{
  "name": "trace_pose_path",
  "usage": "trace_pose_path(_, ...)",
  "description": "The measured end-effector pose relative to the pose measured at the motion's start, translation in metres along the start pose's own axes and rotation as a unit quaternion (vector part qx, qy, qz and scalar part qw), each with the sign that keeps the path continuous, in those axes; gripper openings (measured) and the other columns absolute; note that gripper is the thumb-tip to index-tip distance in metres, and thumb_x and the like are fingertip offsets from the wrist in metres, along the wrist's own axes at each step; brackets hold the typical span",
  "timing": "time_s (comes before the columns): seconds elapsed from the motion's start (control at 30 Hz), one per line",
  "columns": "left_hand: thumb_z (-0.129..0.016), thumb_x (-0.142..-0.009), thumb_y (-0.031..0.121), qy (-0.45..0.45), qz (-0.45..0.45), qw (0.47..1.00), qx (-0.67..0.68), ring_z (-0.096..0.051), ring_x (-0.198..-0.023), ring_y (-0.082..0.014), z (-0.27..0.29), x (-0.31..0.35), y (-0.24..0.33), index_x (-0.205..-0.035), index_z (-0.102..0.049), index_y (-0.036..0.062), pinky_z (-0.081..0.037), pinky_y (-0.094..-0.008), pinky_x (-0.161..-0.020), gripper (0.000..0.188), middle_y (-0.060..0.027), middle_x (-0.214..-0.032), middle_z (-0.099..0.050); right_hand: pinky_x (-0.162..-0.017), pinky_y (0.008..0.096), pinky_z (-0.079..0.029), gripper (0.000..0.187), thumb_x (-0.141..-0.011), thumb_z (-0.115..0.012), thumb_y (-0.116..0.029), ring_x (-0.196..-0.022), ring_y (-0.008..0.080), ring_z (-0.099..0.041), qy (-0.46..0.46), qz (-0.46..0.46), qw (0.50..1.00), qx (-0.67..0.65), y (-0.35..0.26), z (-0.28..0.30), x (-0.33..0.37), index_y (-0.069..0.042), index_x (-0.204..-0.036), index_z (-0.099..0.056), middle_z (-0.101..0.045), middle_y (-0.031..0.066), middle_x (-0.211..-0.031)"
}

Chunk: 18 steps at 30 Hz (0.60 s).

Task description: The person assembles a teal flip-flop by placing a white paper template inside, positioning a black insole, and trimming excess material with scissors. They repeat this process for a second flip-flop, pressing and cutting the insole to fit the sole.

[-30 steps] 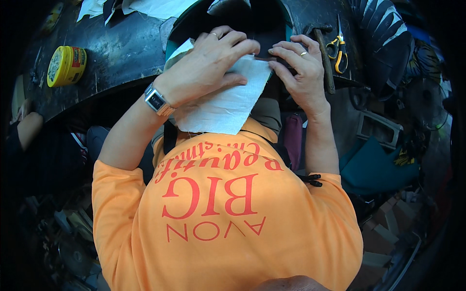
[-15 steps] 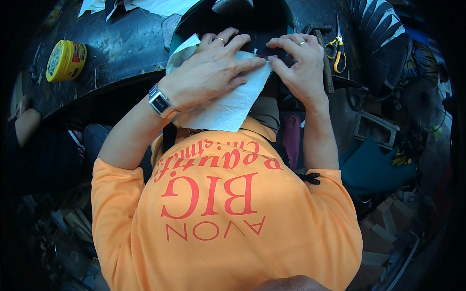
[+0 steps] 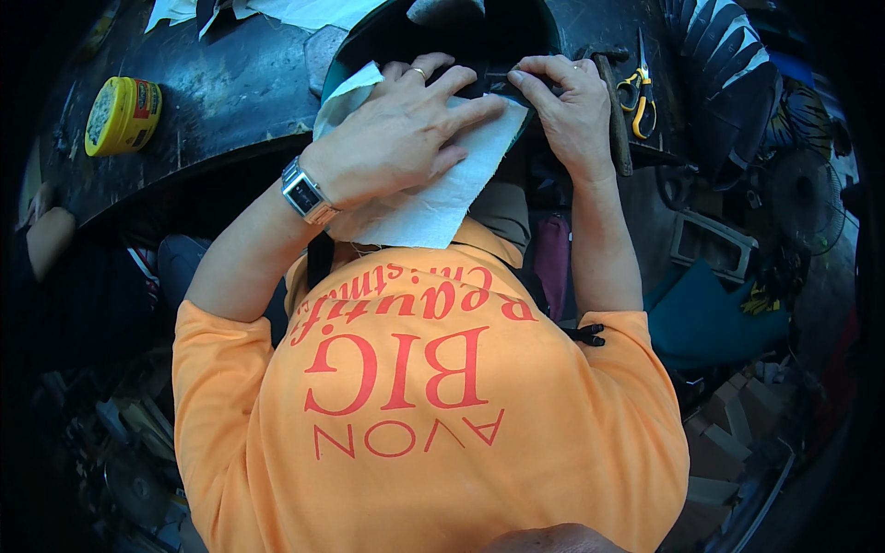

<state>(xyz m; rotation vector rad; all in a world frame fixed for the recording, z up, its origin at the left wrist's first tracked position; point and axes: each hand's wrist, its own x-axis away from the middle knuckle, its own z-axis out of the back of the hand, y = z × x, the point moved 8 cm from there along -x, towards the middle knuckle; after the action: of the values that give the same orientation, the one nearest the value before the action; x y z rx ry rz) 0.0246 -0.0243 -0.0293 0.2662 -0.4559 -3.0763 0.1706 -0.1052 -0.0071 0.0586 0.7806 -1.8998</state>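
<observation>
A piece of pale woven cloth [image 3: 415, 207] with frayed edges hangs over the near edge of the workbench, toward my orange shirt. My left hand [image 3: 396, 124] lies over its upper part, fingers spread and flat, with a watch on the wrist. My right hand [image 3: 567, 106] is beyond the cloth's right corner, thumb and forefinger pinched together. A thin light line shows at those fingertips; what it is, I cannot make out. Under and behind both hands is a dark curved piece with a green rim [image 3: 346, 55], and its inside is in shadow.
A hammer [image 3: 613, 115] and yellow-and-black scissors [image 3: 643, 92] lie right of my right hand. At the left stands an open yellow tub [image 3: 123, 115]. A grey stone [image 3: 445, 11] rests at the far middle. Another person's arm [image 3: 51, 241] shows at the left edge.
My right hand has shifted a little away from me, and its thumb and forefinger have come together. The cloth's right corner has moved slightly right. My left hand stays nearly in place.
</observation>
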Motion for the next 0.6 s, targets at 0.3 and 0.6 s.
trace_pose_path(0.3, -0.065, -0.092, 0.031, -0.046, 0.045, 0.998, -0.026, -0.039, -0.14, -0.0434, -0.004, -0.012, 0.011, -0.149, -0.05, 0.0312, -0.04, -0.0609, -0.108, 0.059, -0.0176, -0.15, -0.046, -0.086, 0.0339, -0.049, 0.015, -0.087, -0.079, -0.015, -0.093, 0.0211, -0.061, 0.047, 0.075, 0.996, 0.005, -0.015, 0.013, 0.011, -0.006, -0.098, -0.076, -0.071, 0.0061, -0.1)
trace_pose_path(0.6, -0.071, -0.088, 0.033, -0.014, 0.048, 0.999, -0.003, -0.038, -0.141, -0.0438, -0.001, -0.011, 0.006, -0.152, -0.045, 0.0261, -0.037, -0.0608, -0.113, 0.07, -0.018, -0.15, -0.047, -0.079, 0.0343, -0.048, 0.015, -0.082, -0.081, -0.013, -0.087, 0.0234, -0.061, 0.085, -0.044, 0.988, -0.121, 0.0, 0.018, 0.051, -0.004, -0.089, -0.071, -0.066, 0.0077, -0.089)
